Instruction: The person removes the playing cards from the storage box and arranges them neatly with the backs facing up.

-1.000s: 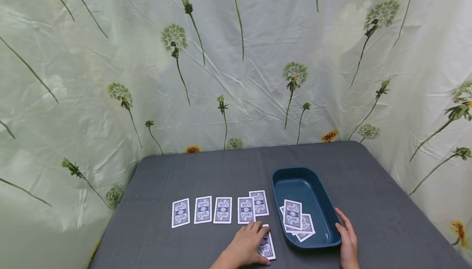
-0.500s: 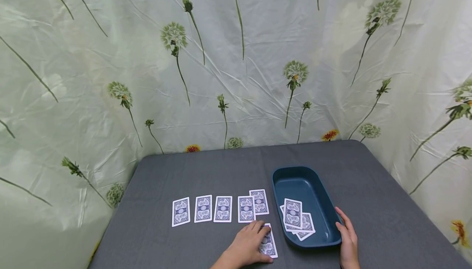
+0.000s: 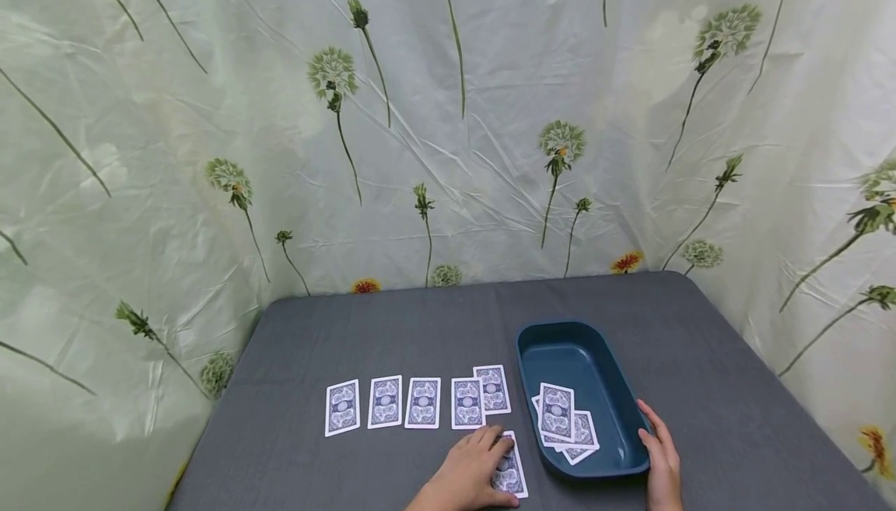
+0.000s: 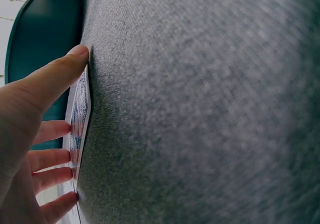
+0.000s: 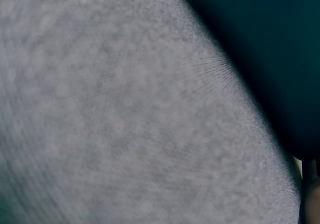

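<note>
Touching a card (image 3: 512, 470) left of the tray (image 3: 570, 363), the left hand (image 3: 467, 470) lies spread; the right hand (image 3: 662, 456) touches the tray's near right side, grip unclear.

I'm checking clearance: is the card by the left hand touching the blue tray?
Apart. The head view shows a strip of grey cloth between the card by the left hand and the blue tray.
</note>
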Demonstrator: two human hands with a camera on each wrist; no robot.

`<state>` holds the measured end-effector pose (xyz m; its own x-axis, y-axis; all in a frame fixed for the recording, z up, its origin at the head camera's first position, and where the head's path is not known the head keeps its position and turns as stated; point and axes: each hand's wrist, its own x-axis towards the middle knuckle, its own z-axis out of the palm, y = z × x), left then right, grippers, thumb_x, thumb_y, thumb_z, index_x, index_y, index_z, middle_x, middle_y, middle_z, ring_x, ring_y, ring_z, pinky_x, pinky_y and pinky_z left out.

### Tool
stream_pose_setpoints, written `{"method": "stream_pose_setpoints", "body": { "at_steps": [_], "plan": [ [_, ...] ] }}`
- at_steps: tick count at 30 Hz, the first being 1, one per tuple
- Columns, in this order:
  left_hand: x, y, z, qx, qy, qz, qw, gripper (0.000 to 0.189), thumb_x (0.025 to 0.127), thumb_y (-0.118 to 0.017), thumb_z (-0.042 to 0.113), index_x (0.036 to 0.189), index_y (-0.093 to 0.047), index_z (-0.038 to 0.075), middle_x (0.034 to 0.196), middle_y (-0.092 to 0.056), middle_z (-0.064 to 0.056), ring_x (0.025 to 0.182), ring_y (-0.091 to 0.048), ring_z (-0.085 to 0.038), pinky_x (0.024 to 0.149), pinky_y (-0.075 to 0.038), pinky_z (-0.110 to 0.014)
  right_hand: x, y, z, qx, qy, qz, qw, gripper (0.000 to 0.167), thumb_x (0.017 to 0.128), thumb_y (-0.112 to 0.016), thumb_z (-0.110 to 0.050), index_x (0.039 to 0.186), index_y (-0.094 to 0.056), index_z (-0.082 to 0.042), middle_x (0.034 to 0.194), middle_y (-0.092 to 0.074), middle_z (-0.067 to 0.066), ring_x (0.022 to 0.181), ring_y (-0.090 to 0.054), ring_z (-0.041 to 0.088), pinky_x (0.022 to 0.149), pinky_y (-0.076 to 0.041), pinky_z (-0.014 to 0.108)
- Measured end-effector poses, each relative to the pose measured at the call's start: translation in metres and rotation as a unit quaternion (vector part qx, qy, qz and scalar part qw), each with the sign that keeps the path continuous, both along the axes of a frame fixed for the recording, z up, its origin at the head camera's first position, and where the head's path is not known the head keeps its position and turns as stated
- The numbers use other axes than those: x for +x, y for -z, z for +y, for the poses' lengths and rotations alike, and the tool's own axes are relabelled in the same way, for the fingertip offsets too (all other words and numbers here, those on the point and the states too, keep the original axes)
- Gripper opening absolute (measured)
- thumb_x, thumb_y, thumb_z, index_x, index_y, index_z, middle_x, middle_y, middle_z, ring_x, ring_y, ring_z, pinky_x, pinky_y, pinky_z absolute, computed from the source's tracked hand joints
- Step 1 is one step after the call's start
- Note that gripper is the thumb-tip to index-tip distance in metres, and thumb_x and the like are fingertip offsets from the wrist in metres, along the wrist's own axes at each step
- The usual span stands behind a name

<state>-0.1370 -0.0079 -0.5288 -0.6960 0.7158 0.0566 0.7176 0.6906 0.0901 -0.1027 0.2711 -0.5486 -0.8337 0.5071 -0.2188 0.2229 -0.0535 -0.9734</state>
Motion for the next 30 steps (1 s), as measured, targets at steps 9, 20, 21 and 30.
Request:
{"method": "stream_pose_setpoints", "body": {
  "at_steps": [9, 20, 21, 30],
  "plan": [
    [-0.002, -0.003, 0.001, 0.023, 0.011, 0.0, 0.9997, 0.065, 0.075, -0.056, 0.064, 0.122, -0.053, 0.019, 0.121, -0.052, 0.002, 0.111, -0.049, -0.011, 0.087, -0.045, -0.031, 0.0, 0.0, -0.002, 0.01, 0.007, 0.009, 0.9999, 0.047, 0.097, -0.026, -0.023, 0.143, -0.026, -0.01, 0.15, -0.019, 0.003, 0.14, -0.005, 0.021, 0.112, -0.003, 0.051],
    [-0.01, -0.025, 0.027, 0.09, -0.005, 0.022, 0.9957, 0.038, 0.086, -0.052, 0.052, 0.108, -0.06, 0.022, 0.117, -0.057, 0.005, 0.107, -0.054, -0.009, 0.089, -0.046, -0.028, 0.003, 0.003, -0.001, -0.002, 0.001, 0.041, 0.9991, 0.045, 0.099, -0.028, -0.024, 0.142, -0.028, -0.014, 0.137, -0.032, -0.014, 0.134, -0.011, 0.003, 0.113, -0.001, 0.039],
    [-0.01, -0.027, 0.03, 0.104, -0.01, 0.037, 0.9939, 0.034, 0.085, -0.053, 0.051, 0.101, -0.061, 0.022, 0.112, -0.058, 0.005, 0.102, -0.055, -0.008, 0.086, -0.046, -0.025, 0.004, 0.003, -0.001, -0.002, 0.001, 0.041, 0.9991, 0.045, 0.099, -0.028, -0.024, 0.142, -0.028, -0.014, 0.137, -0.032, -0.015, 0.134, -0.012, 0.002, 0.113, -0.002, 0.039],
    [-0.018, -0.035, 0.054, 0.173, -0.001, 0.159, 0.972, 0.014, 0.08, -0.062, 0.036, 0.081, -0.058, 0.023, 0.086, -0.054, 0.009, 0.077, -0.051, -0.003, 0.068, -0.043, -0.016, 0.001, 0.002, -0.001, -0.005, 0.012, 0.031, 0.9994, 0.045, 0.098, -0.029, -0.025, 0.142, -0.029, -0.018, 0.143, -0.029, -0.01, 0.136, -0.01, 0.005, 0.113, -0.002, 0.042]
  ]
}}
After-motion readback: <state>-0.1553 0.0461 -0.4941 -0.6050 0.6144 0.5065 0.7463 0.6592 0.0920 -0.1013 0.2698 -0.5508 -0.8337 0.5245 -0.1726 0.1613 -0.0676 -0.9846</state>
